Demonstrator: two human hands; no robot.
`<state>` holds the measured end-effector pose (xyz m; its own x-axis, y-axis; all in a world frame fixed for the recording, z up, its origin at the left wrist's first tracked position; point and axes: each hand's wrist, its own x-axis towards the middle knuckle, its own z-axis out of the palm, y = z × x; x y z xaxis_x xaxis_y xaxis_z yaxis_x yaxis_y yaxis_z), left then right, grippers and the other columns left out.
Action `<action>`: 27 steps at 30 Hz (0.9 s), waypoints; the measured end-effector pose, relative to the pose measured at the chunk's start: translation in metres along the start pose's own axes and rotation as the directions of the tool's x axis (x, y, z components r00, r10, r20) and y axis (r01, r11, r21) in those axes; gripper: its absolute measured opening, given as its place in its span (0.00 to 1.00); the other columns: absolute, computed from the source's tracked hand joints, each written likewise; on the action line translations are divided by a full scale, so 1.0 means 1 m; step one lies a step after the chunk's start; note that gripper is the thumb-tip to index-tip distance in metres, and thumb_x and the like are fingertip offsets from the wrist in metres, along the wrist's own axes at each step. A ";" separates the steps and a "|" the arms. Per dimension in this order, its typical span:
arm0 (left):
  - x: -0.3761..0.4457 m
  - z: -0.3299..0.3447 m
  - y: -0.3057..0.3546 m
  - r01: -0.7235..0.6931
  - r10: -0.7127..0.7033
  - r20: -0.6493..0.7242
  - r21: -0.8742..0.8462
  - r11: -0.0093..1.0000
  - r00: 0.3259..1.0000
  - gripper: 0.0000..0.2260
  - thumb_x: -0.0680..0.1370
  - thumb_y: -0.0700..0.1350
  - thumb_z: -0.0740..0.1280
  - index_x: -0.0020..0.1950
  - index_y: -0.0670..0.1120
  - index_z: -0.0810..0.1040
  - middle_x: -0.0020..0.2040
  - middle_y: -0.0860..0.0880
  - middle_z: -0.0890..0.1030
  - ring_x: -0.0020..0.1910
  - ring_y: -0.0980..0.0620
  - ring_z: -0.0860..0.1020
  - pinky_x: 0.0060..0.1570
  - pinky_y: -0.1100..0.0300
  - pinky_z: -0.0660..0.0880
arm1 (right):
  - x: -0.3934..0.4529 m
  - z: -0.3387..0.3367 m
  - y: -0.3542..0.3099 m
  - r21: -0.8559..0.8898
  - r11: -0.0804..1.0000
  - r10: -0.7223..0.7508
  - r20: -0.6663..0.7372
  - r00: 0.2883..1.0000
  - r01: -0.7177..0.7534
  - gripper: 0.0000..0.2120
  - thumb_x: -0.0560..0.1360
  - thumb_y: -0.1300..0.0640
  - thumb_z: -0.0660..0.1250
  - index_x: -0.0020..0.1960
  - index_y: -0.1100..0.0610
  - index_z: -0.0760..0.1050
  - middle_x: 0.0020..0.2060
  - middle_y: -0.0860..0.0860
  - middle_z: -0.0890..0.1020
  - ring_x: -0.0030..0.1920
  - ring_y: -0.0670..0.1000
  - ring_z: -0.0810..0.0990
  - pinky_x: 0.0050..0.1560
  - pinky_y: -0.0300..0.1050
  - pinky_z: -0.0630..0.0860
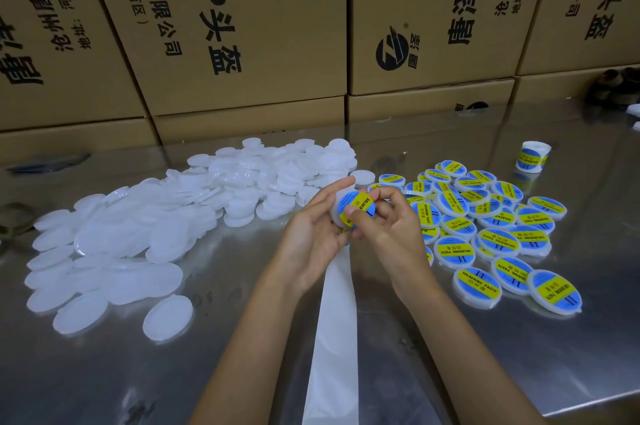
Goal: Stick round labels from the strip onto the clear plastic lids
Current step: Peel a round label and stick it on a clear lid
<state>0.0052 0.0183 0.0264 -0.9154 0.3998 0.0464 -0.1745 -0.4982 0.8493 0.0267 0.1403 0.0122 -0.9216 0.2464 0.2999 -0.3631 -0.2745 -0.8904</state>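
Label station, steel table (519, 372): your stock and hands, left to right.

Item 1, far left: heap of bare clear lids (166, 227) lying loose on the table. Item 2, centre: your left hand (311, 234), fingers curled behind one lid (337, 213), gripping it above the table. Item 3: round blue-and-yellow label (356, 208) on that lid's face. Item 4: white backing strip (334, 338) trailing from under your hands toward you. Item 5: your right hand (388, 230), fingers bent, thumb pressing the label's lower edge. Item 6, right: pile of labelled lids (491, 234). Item 7, far right: label roll (532, 156), upright. Behind: stacked cardboard cartons (242, 26).
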 end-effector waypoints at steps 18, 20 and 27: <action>0.000 0.005 -0.004 -0.026 0.022 0.039 0.095 0.995 0.999 0.16 0.85 0.42 0.53 0.67 0.46 0.77 0.68 0.39 0.78 0.54 0.48 0.81 0.49 0.60 0.78 | 0.004 -0.002 0.008 -0.125 0.991 -0.047 -0.043 0.998 0.041 0.13 0.72 0.69 0.74 0.46 0.57 0.72 0.45 0.62 0.82 0.40 0.49 0.83 0.34 0.38 0.78; -0.001 0.006 -0.005 -0.033 0.030 0.026 0.110 0.993 0.999 0.16 0.85 0.41 0.53 0.66 0.46 0.77 0.69 0.39 0.77 0.57 0.47 0.80 0.53 0.57 0.77 | 0.004 -0.003 0.009 -0.146 0.987 -0.067 -0.052 0.996 0.059 0.13 0.71 0.67 0.75 0.45 0.55 0.72 0.44 0.59 0.82 0.39 0.49 0.83 0.35 0.38 0.78; 0.000 0.008 -0.006 -0.050 0.053 -0.028 0.086 0.995 0.998 0.15 0.85 0.40 0.53 0.66 0.44 0.76 0.70 0.39 0.76 0.63 0.42 0.77 0.61 0.51 0.74 | 0.004 -0.004 0.016 -0.388 0.914 -0.165 -0.087 0.982 0.119 0.15 0.69 0.55 0.78 0.46 0.46 0.71 0.34 0.38 0.80 0.30 0.41 0.76 0.33 0.33 0.73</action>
<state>0.0095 0.0273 0.0260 -0.9330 0.3516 0.0767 -0.0964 -0.4496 0.8880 0.0179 0.1402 -0.0020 -0.8333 0.3686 0.4119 -0.3889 0.1387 -0.9108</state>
